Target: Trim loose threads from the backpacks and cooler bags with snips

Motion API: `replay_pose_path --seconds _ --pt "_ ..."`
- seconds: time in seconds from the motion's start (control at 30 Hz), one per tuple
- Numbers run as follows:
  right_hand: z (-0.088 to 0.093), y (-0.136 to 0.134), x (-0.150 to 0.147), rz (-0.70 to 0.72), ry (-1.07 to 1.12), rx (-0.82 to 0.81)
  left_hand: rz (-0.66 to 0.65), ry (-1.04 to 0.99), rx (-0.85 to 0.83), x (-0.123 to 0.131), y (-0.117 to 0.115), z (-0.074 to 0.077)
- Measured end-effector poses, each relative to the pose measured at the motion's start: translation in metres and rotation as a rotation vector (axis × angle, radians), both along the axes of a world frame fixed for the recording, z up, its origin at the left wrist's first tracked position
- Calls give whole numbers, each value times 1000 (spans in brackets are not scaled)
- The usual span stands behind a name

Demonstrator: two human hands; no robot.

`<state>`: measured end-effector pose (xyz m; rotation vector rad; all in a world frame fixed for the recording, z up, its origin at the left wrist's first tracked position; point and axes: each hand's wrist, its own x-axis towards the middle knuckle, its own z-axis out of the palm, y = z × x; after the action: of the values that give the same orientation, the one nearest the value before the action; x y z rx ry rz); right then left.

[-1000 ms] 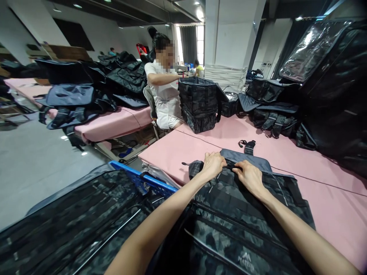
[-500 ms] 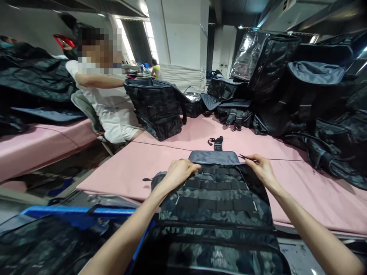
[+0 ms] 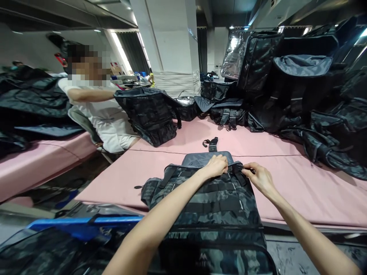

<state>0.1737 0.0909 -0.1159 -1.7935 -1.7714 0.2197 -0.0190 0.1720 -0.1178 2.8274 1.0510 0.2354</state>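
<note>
A dark camouflage backpack lies before me, its top end on the pink table and its lower part toward me. Its grey-lined flap is folded out flat beyond the top edge. My left hand is closed on that top edge, right of the middle, fingertips partly hidden. At the top right corner, next to a black strap, my right hand pinches small dark thread snips, mostly covered by the fingers. Their tips are close to the backpack's edge.
Across the pink table, a seated person holds another camouflage bag upright. More black bags are piled at the right and back. A loose strap with a buckle lies past the flap. A blue bin stands at lower left.
My left hand has moved right along the backpack's top edge, from its left side to near the right corner. My right hand has drawn slightly lower, and the snips point less outward.
</note>
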Motion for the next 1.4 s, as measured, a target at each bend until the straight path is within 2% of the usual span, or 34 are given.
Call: replay_pose_path --seconds 0.13,0.3,0.63,0.77,0.9,1.0,1.07,1.2,1.4 --pt "-2 3 -7 62 -177 40 54 -44 -44 -3 -5 0" --pt "3 6 -12 114 -381 55 88 -147 -54 -3 -10 4" --pt "5 11 -15 158 -401 75 114 -247 -96 0 -8 4" --pt "4 -3 -13 138 -405 98 206 -297 -76 -15 -16 6" --pt "1 -25 -10 169 -508 173 253 -361 -81 -31 -36 -2" --pt "-2 -31 -8 223 -523 163 221 -409 -131 -28 -47 -10" --pt "-5 -30 -5 216 -385 128 189 -385 -140 -22 -49 -12" --pt "-14 -23 1 149 -90 46 53 -254 -78 -9 -41 -10" --pt "-15 -24 0 173 22 -26 -189 0 83 3 -31 -6"
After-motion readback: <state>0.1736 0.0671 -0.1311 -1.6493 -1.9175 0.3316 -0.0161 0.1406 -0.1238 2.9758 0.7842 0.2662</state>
